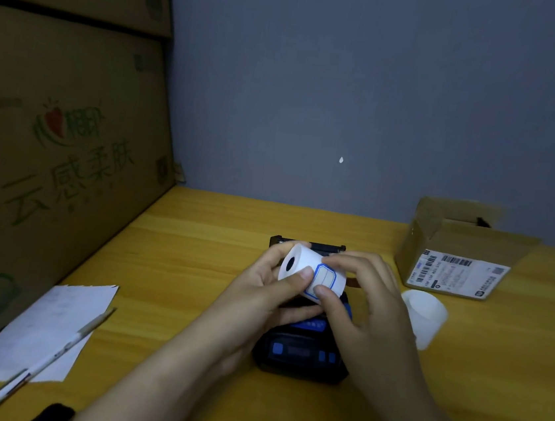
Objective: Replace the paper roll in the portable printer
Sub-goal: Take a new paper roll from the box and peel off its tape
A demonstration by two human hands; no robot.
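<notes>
A white paper roll [301, 263] with a blue-bordered sticker is held just above the black portable printer [301, 351], which lies on the yellow wooden table with its lid [310, 245] swung open at the far end. My left hand [267, 288] grips the roll from the left, thumb on its front. My right hand [360, 289] pinches the roll at the sticker with thumb and fingers. The roll's dark core faces left. The printer's paper bay is hidden behind my hands.
A second white roll or wrapper [425, 313] lies right of the printer. An open small cardboard box [454, 251] with a shipping label stands at the back right. Paper sheets [44, 332] and a pen [55, 354] lie at the left. Large cardboard boxes [51, 150] wall off the left.
</notes>
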